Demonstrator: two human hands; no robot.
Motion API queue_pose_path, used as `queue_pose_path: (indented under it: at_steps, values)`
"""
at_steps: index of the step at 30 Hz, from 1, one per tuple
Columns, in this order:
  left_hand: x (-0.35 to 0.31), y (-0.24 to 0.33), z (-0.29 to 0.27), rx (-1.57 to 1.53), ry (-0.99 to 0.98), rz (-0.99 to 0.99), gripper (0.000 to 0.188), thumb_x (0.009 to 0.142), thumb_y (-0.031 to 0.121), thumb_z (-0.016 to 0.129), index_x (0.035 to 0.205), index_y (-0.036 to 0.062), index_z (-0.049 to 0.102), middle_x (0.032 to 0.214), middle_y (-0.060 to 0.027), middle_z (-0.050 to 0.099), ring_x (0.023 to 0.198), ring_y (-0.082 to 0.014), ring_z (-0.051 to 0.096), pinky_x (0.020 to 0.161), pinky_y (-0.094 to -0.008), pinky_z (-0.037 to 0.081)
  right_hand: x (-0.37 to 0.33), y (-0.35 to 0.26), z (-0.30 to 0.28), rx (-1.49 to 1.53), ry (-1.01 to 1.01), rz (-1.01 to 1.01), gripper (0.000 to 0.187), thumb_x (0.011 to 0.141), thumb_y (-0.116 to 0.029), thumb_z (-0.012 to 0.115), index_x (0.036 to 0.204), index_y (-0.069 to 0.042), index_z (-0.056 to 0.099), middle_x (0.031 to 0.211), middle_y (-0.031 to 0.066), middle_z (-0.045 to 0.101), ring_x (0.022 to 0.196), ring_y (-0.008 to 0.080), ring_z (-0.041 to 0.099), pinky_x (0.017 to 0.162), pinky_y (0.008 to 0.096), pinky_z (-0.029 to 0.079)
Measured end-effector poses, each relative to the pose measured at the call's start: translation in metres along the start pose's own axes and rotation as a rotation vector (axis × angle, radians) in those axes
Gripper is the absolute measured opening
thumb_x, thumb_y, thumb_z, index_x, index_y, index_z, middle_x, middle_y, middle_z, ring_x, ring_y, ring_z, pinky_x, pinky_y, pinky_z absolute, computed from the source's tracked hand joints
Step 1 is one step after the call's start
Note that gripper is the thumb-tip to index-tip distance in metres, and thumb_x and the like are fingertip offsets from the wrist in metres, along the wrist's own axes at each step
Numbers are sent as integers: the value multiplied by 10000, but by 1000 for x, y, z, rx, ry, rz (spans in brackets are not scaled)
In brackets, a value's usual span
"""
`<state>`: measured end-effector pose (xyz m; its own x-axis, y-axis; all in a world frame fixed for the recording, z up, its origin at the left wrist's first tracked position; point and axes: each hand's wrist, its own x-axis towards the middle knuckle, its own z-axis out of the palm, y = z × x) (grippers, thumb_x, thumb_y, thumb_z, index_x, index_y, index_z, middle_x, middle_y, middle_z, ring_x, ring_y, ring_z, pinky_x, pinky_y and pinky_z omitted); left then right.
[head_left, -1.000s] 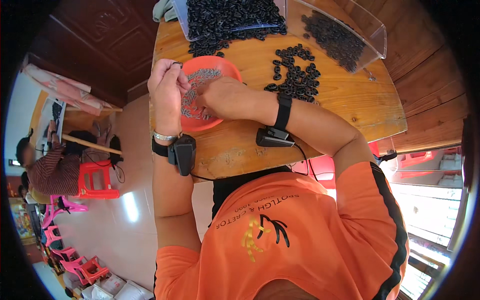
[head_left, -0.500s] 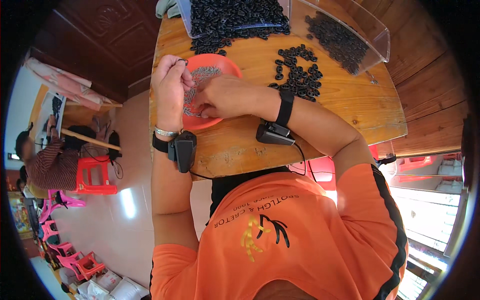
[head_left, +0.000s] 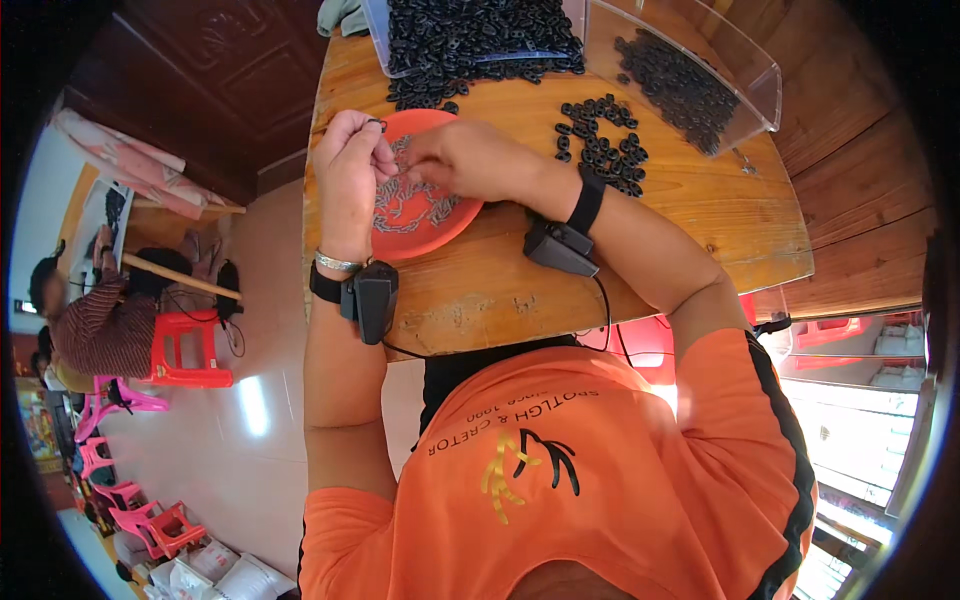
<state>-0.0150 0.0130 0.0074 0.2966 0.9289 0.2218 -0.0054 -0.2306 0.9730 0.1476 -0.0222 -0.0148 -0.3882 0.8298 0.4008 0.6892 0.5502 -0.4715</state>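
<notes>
My left hand (head_left: 348, 160) is raised at the left rim of an orange-red plate (head_left: 432, 240), its fingers closed on a small black oval piece (head_left: 379, 124) that peeks out at the top. Small grey metal pins (head_left: 405, 208) lie scattered over the plate. Above them, my right hand (head_left: 468, 160) has its fingertips pinched together, close to the left fingers; whatever is between them is too small to make out. Loose black oval pieces (head_left: 615, 150) with holes lie on the wooden table to the right of that hand.
A clear bin (head_left: 372, 40) heaped with black pieces stands at the far edge, some spilled before it. Another clear bin (head_left: 768, 100) at the far right holds more. The wooden table (head_left: 700, 225) ends close to my body. At left, another person (head_left: 100, 320) sits beside a red stool (head_left: 190, 350).
My right hand has risen off the pins and moved away from me, to my left hand's fingers. More of the pins shows now. My left hand has shifted slightly right, still gripping the black piece.
</notes>
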Motion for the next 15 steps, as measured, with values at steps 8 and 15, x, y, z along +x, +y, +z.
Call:
queue_pose_path:
  at_steps: [8,15]
  values:
    - [-5,4,1,-183,-59,-54,134,882,141,469,791,64,529,637,-1,538,532,-76,504,500,-190,387,2,14,-10,554,-99,217,283,921,-280,536,818,-19,570,675,11,570,647,89,558,586,240,456]
    - [-3,4,0,-187,-79,-91,128,882,144,469,797,70,530,644,-1,541,541,-78,514,506,-190,394,3,9,-19,570,-138,263,263,923,-268,532,814,-32,569,690,5,569,650,75,537,605,228,457]
